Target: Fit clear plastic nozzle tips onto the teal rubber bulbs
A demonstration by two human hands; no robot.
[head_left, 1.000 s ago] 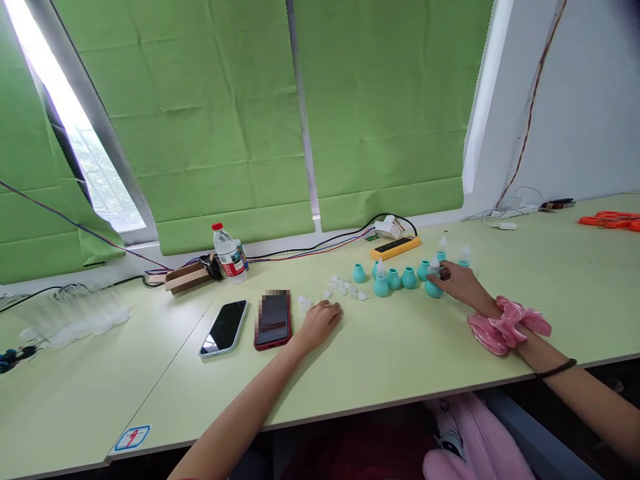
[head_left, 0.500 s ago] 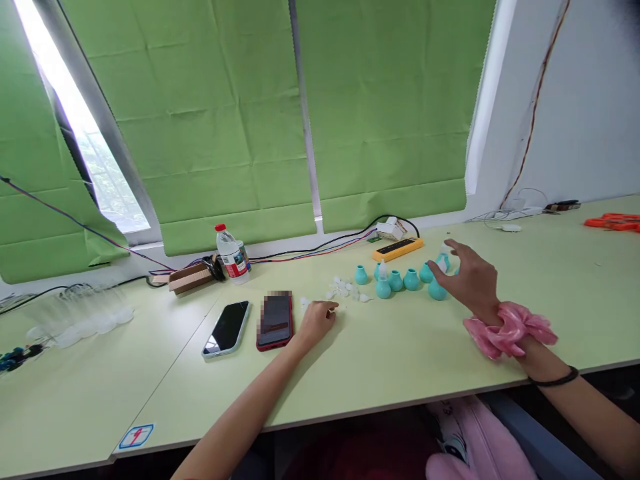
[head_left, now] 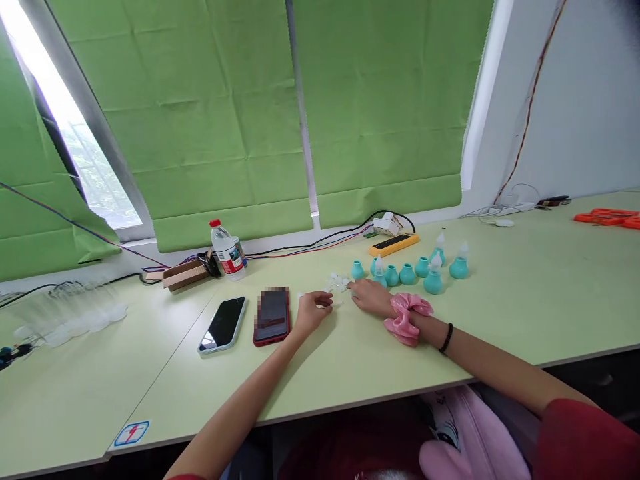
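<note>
My left hand [head_left: 314, 312] rests on the table beside the red-cased phone, fingers loosely bent with a gap between thumb and forefinger; I see nothing held. Reaching in from the right, my right hand [head_left: 373, 297] has its fingers at the edge of a small pile of translucent plastic pieces [head_left: 337, 281]. Its fingertips point down and are partly hidden. Behind and right of it stand several turquoise squeeze bulbs [head_left: 407, 274] with open necks. Other bulbs carry clear pointed tips, such as the capped bulb [head_left: 459, 267] at the far right.
A white phone [head_left: 223, 325] and a red-cased phone [head_left: 273, 317] lie left of my hands. Behind are a water bottle [head_left: 229, 252], a cardboard box [head_left: 184, 275] and a yellow power strip [head_left: 394, 244] with cables. Orange scissors [head_left: 607, 217] lie far right; clear plastic items [head_left: 75, 313] far left.
My right hand has moved left from the turquoise bulbs to the translucent pile, uncovering tipped bulbs at the right. The left hand stays in place, fingers slightly more bent.
</note>
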